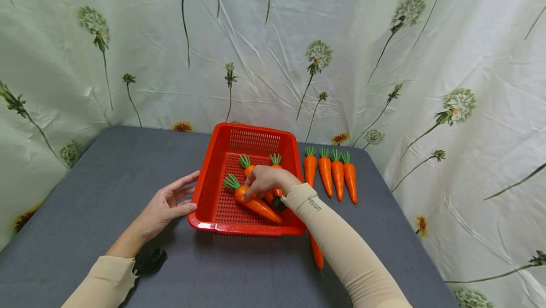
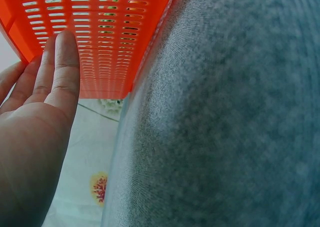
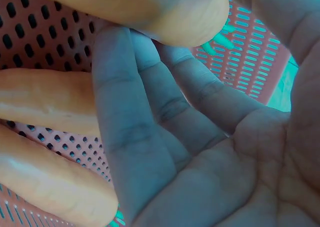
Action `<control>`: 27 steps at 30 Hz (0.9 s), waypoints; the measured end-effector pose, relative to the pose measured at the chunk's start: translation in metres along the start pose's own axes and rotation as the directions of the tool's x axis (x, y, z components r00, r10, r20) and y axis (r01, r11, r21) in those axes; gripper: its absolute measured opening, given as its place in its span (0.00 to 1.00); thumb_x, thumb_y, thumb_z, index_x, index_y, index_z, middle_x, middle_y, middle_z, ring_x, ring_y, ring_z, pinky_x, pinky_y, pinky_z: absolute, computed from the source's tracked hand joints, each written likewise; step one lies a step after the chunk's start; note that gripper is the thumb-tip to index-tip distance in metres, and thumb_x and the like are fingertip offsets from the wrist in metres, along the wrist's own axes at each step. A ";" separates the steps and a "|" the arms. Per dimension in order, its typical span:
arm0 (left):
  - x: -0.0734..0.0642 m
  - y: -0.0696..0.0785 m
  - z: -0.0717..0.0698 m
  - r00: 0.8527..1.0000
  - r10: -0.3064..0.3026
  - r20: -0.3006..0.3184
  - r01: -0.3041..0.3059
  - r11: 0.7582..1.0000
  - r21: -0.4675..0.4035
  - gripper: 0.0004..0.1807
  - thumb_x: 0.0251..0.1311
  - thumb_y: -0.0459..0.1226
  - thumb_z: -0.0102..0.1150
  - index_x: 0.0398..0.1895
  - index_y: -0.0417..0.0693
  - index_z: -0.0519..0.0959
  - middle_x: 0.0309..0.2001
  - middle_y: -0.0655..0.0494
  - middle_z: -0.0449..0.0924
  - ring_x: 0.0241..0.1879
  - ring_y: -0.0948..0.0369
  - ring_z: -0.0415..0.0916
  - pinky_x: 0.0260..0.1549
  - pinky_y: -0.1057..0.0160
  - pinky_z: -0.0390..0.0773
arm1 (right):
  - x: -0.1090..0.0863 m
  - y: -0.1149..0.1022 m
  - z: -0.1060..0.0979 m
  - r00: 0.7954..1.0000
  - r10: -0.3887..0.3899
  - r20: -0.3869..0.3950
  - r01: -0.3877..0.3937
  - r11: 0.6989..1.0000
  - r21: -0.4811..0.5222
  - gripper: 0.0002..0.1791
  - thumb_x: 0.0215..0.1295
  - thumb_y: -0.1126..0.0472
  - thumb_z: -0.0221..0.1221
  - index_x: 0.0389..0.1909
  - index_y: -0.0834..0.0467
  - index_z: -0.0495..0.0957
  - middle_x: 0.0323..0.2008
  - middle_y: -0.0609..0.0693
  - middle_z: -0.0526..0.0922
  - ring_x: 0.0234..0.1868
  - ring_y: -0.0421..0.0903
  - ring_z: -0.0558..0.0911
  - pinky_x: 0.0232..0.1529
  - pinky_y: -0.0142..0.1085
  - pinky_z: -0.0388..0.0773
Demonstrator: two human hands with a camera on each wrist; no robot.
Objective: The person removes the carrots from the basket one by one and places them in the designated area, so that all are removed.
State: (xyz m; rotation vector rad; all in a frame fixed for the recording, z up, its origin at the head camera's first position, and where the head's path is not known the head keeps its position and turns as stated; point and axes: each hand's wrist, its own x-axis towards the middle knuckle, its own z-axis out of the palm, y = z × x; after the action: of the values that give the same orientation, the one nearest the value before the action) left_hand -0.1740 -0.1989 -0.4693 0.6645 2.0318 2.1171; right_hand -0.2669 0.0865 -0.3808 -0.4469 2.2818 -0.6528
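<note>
Carrots (image 1: 262, 209): orange, with green tops. Slotted plastic basket (image 1: 251, 228): red throughout. Tablecloth (image 1: 149, 166): plain dark grey. Curtain (image 1: 264, 52): white ground — printed green dandelions (image 1: 319, 54), yellow-and-red blooms (image 1: 421, 225). Sleeves (image 1: 354, 256), 2: cream — the right with dark lettering (image 1: 314, 204).

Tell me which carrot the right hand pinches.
The carrot slanting across the red basket, nearest its front rim; the right hand pinches it, unlike the other two carrots inside or the carrots on the table.
</note>
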 end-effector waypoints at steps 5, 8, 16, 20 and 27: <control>0.000 0.000 0.000 1.000 -0.002 0.004 0.002 1.000 -0.002 0.40 0.65 0.25 0.58 0.79 0.44 0.55 0.74 0.43 0.61 0.63 0.63 0.74 0.52 0.66 0.82 | -0.004 -0.001 -0.005 1.000 -0.009 -0.013 0.009 1.000 0.007 0.23 0.59 0.55 0.71 0.53 0.60 0.81 0.44 0.48 0.82 0.36 0.42 0.82 0.46 0.36 0.84; 0.000 0.000 0.000 1.000 0.002 0.008 -0.002 1.000 -0.006 0.40 0.65 0.26 0.58 0.79 0.44 0.54 0.74 0.42 0.61 0.63 0.63 0.74 0.52 0.66 0.82 | -0.008 -0.002 -0.008 1.000 -0.015 -0.017 0.016 1.000 0.007 0.23 0.59 0.55 0.71 0.53 0.60 0.82 0.42 0.47 0.82 0.34 0.42 0.81 0.45 0.36 0.84; -0.001 0.000 0.000 1.000 0.014 0.021 -0.014 1.000 -0.020 0.40 0.66 0.25 0.57 0.79 0.44 0.54 0.74 0.36 0.59 0.63 0.63 0.74 0.52 0.65 0.83 | -0.015 0.001 -0.017 0.999 -0.040 -0.019 0.040 0.999 0.037 0.13 0.59 0.55 0.70 0.40 0.58 0.84 0.29 0.44 0.77 0.27 0.40 0.73 0.35 0.30 0.78; -0.001 -0.001 0.000 1.000 0.011 0.017 -0.011 1.000 -0.013 0.40 0.66 0.26 0.57 0.79 0.45 0.54 0.74 0.38 0.59 0.63 0.64 0.75 0.52 0.65 0.83 | -0.019 0.005 -0.023 0.998 -0.046 -0.030 0.048 0.997 0.063 0.10 0.60 0.55 0.70 0.32 0.57 0.82 0.21 0.43 0.71 0.24 0.39 0.69 0.31 0.29 0.73; 0.000 -0.001 0.000 1.000 0.018 0.018 -0.017 1.000 -0.018 0.40 0.66 0.25 0.57 0.79 0.44 0.54 0.74 0.39 0.60 0.63 0.62 0.74 0.52 0.65 0.83 | -0.027 0.010 -0.036 0.997 -0.047 -0.057 0.052 0.994 0.092 0.16 0.61 0.54 0.70 0.45 0.58 0.84 0.21 0.43 0.73 0.25 0.39 0.69 0.34 0.31 0.74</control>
State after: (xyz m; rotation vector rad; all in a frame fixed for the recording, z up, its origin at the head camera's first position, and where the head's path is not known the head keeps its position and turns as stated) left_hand -0.1740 -0.1991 -0.4702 0.6991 2.0024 2.1283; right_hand -0.2753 0.1190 -0.3496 -0.4464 2.2867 -0.8021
